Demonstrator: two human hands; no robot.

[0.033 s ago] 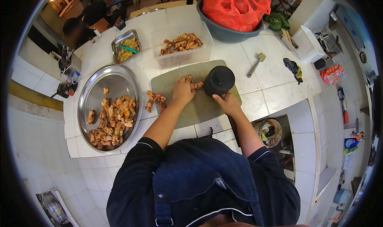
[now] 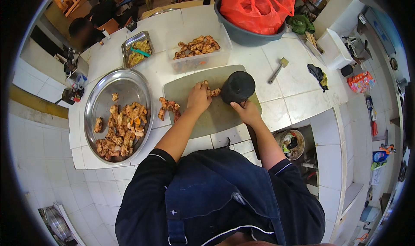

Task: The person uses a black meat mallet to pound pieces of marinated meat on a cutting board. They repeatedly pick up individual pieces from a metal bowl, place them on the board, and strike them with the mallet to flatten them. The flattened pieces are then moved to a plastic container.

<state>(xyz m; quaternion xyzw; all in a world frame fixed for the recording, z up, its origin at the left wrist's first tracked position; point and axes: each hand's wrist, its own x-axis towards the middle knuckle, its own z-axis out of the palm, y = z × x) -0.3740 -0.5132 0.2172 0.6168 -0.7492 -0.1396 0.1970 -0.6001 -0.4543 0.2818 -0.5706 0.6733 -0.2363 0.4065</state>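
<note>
On a grey-green cutting board (image 2: 188,127) my left hand (image 2: 199,98) pinches a knobbly ginger-like root (image 2: 213,91). Just to its right, my right hand (image 2: 245,112) grips a thick black cylindrical object (image 2: 237,85); whether it rests on the board I cannot tell. More root pieces (image 2: 166,107) lie at the board's left edge. An oval steel tray (image 2: 93,96) at the left holds several broken root pieces. A clear plastic tub (image 2: 199,62) behind the board also contains roots.
Beyond are a steel dish of yellow scraps (image 2: 137,51) with a teal utensil and a grey basin (image 2: 250,38) with a red bag. A metal tool (image 2: 277,70) and dark cloth (image 2: 317,75) lie right. A scrap bucket (image 2: 289,144) sits below. People (image 2: 99,12) are at back left.
</note>
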